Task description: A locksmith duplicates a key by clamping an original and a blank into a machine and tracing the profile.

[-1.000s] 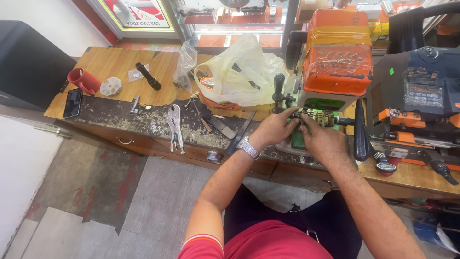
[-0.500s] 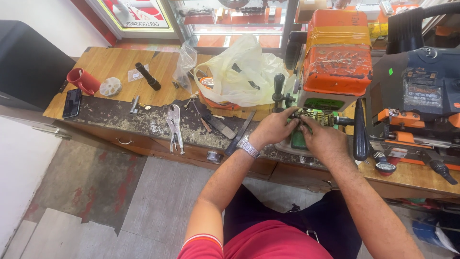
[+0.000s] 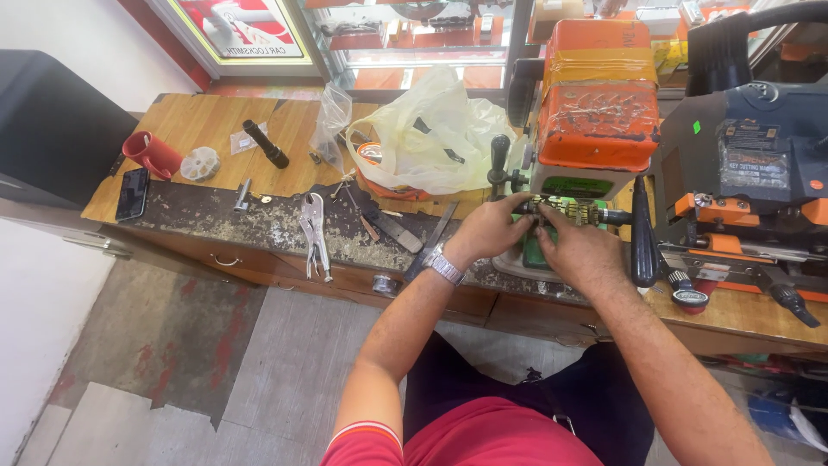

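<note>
Wooden tabletop (image 3: 216, 121), contents listed left to right.

- Black phone (image 3: 132, 193), flat at the left edge.
- Red mug (image 3: 152, 154) on its side, beside a white round disc (image 3: 200, 163).
- Black cylindrical torch (image 3: 265, 143), lying at an angle.
- Locking pliers (image 3: 315, 235), flat on the dark, worn front strip of the tabletop.
- Clear plastic bag (image 3: 331, 121), upright; next to it a larger pale yellow plastic bag (image 3: 435, 134), crumpled over an orange-rimmed object.
- Metal file (image 3: 431, 240), lying diagonally near the left wrist, which carries a metal watch (image 3: 444, 266).
- Left hand (image 3: 489, 231): fingers closed together on the left end of the brass-coloured clamp (image 3: 565, 210) at the front of the machine.
- Orange key-cutting machine (image 3: 597, 99), taped on top, standing just behind both hands.
- Right hand (image 3: 580, 252): fingers bent and pressed onto the clamp from the right; whether they grip a separate small part cannot be told.
- Black lever handle (image 3: 642, 233), upright, just right of the right hand.
- Dark second machine (image 3: 750, 164) with orange parts, at the far right.
</note>
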